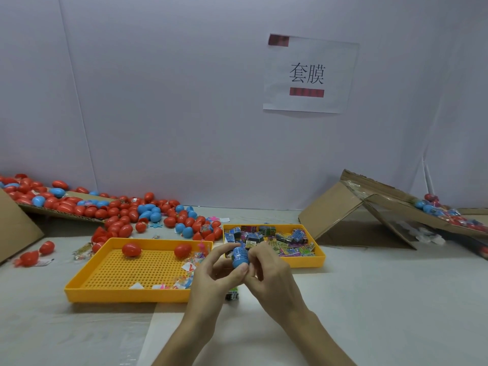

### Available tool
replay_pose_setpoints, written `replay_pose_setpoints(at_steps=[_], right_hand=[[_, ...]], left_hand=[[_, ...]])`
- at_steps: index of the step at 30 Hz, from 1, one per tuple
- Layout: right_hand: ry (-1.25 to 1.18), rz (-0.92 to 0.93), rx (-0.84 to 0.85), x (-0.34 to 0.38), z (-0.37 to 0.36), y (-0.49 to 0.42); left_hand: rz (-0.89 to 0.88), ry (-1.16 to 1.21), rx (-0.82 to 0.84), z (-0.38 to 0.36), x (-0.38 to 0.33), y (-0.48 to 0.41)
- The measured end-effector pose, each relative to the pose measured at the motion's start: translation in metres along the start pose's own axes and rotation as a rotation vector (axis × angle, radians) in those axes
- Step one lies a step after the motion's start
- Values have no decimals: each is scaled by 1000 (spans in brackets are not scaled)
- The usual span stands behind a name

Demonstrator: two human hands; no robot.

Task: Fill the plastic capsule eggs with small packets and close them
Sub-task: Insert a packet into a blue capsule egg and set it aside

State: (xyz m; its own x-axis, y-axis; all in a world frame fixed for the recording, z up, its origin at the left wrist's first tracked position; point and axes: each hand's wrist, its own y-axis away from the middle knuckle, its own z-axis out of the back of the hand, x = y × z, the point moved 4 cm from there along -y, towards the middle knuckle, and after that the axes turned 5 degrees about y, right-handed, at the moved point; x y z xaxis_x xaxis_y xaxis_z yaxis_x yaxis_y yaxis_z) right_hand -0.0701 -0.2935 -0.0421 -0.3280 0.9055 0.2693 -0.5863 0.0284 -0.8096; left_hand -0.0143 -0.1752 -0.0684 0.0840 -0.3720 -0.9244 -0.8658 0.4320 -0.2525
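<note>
Head view. Both hands meet near centre over the table: the left hand [211,270] curls round a blue capsule egg [239,256] from the left, and the right hand [269,270] pinches the same egg from the right. Whether its halves are fully seated cannot be told.

Just beyond the hands, the right yellow tray [311,261] holds many small packets [280,240]. The left yellow tray [126,295] holds two red eggs [131,249] and scattered scraps. A large pile of red and blue eggs [126,215] lies far left, and fewer eggs rest on the tilted cardboard [332,207] far right.

Judged from this, one egg is in hand and most of the work remains.

Legible writing: the paper sign [307,73] on the wall reads "套膜"; its red blocks are unreadable, and the packet print is too small.
</note>
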Motion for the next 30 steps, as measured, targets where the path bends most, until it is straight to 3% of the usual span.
replay_pose_setpoints(at_steps=[4, 10, 17, 30], right_hand=[[-7, 7, -31, -1, 4, 0], [-74, 175, 34, 27, -18, 4], [-257, -155, -128, -19, 0, 1], [-242, -104, 10, -19, -10, 1]], left_hand=[[3, 18, 7, -1, 1, 0], [27, 241, -161, 12, -1, -7], [9, 223, -24, 2, -2, -5], [-16, 83, -44, 5, -3, -6]])
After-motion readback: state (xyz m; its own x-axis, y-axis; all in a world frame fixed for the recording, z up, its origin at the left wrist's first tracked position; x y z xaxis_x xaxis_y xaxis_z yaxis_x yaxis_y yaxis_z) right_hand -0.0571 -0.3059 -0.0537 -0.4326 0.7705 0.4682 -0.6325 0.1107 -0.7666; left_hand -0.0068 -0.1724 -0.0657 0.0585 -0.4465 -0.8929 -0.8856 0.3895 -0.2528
